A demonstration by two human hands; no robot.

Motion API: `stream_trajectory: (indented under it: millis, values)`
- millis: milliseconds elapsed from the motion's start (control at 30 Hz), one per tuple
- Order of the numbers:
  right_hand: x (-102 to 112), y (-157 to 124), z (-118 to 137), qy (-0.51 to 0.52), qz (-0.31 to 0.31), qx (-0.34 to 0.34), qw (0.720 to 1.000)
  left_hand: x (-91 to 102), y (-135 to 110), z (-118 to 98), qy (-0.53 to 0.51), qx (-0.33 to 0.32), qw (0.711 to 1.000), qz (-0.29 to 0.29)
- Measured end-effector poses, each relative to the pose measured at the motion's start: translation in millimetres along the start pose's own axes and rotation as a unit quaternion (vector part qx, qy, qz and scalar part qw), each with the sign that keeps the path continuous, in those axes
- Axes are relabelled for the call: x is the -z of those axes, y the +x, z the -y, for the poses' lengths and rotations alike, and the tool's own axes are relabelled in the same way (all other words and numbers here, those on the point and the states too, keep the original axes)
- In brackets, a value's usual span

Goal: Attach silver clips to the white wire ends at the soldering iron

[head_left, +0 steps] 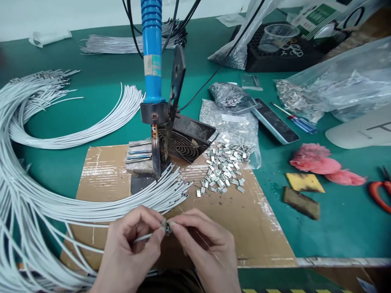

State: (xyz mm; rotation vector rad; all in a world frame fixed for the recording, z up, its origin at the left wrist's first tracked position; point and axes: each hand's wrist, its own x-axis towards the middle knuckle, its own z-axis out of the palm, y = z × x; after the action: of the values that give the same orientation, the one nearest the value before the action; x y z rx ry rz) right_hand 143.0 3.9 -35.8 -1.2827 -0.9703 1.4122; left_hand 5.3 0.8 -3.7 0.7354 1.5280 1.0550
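Observation:
A white cable (pixel 142 238) runs through my left hand (pixel 132 242), whose thumb and forefinger pinch it near its end. At that end is a small metal connector (pixel 167 228), partly covered by fingertips. The thumb and forefinger of my right hand (pixel 207 240) close on the connector from the other side. A thin, bare-looking wire (pixel 202 238) crosses my right hand; its ends are hard to follow. Just beyond my hands lies a bundle of white cables (pixel 122 205) with dark tips. Behind them, a blue-handled soldering iron (pixel 152 53) stands tip down in a holder.
Loose metal connectors (pixel 224 169) lie on the cardboard (pixel 253 228), beside a small black fan (pixel 186 138). To the right are a phone (pixel 276 122), a screwdriver (pixel 297 120), pink cloth (pixel 320 162), sponges (pixel 304 182) and red-handled pliers (pixel 377 193). More cables (pixel 18 142) curve along the left.

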Motion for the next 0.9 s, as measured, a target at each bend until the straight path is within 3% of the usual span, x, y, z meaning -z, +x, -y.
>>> stream_trajectory:
  millis: [600,733,900]
  values:
    - [-0.8,0.9,-3.2,-0.02,0.005,0.008,1.0,-2.0,4.9,0.4,0.009,0.0,1.0,-0.003]
    - [-0.5,-4.9,-4.9,-0.087,-0.03,0.058,0.994,-5.9,5.5,-2.7,0.021,0.005,1.0,-0.022]
    - [-1.7,-8.1,-0.3,-0.177,-0.064,0.035,0.982,-8.1,10.5,-3.4,0.02,-0.007,0.999,-0.046]
